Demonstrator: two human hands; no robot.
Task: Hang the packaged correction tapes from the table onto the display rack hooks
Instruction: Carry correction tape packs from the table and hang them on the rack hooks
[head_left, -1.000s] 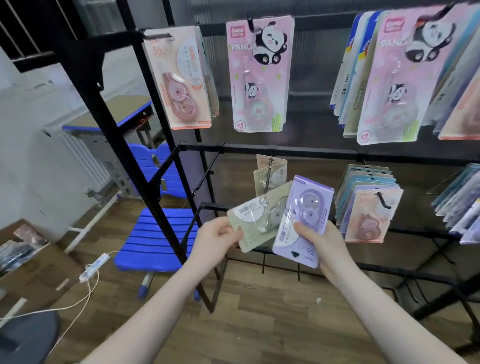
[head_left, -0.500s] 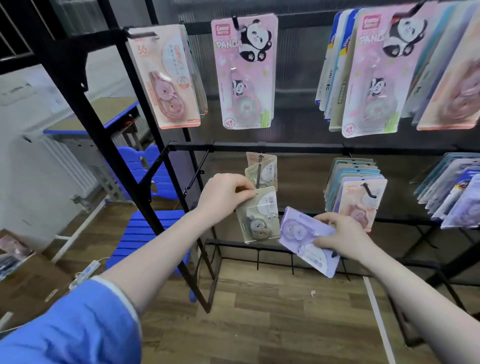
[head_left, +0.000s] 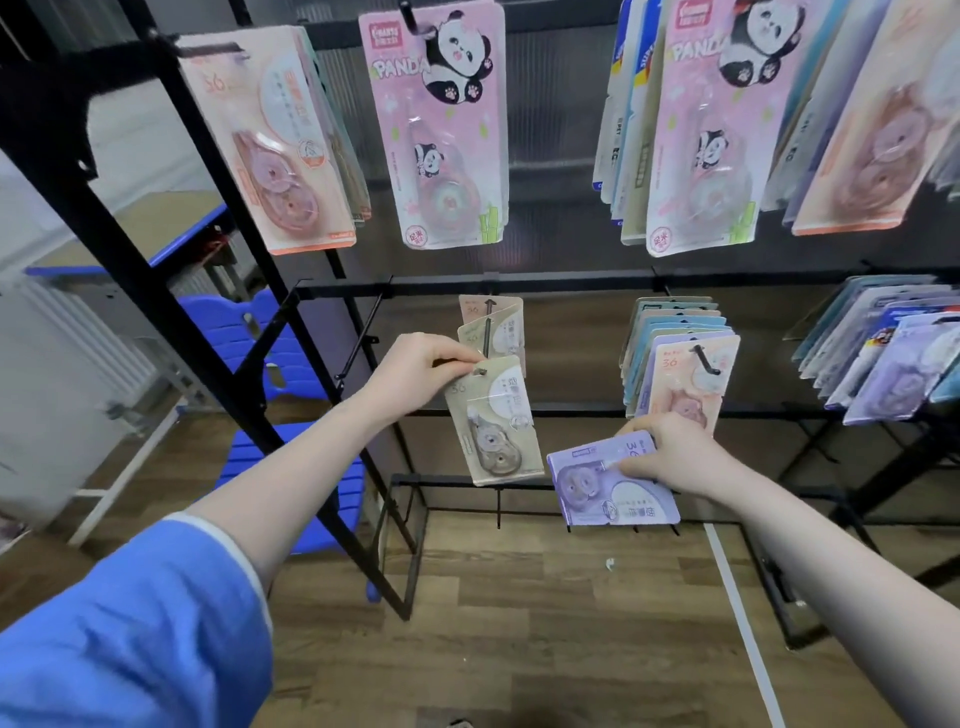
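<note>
The left hand (head_left: 415, 371) pinches the top corner of a beige carded correction tape pack (head_left: 493, 421), long axis near vertical, hole at the tip of a black wire hook (head_left: 487, 332). The right hand (head_left: 670, 457) grips a lilac pack (head_left: 610, 480) lying crosswise, just right of it, above the wood floor (head_left: 519, 623).

rack (head_left: 441, 285): matt black metal | packs (head_left: 493, 421): glossy plastic on card | floor (head_left: 519, 623): wood-look
</note>
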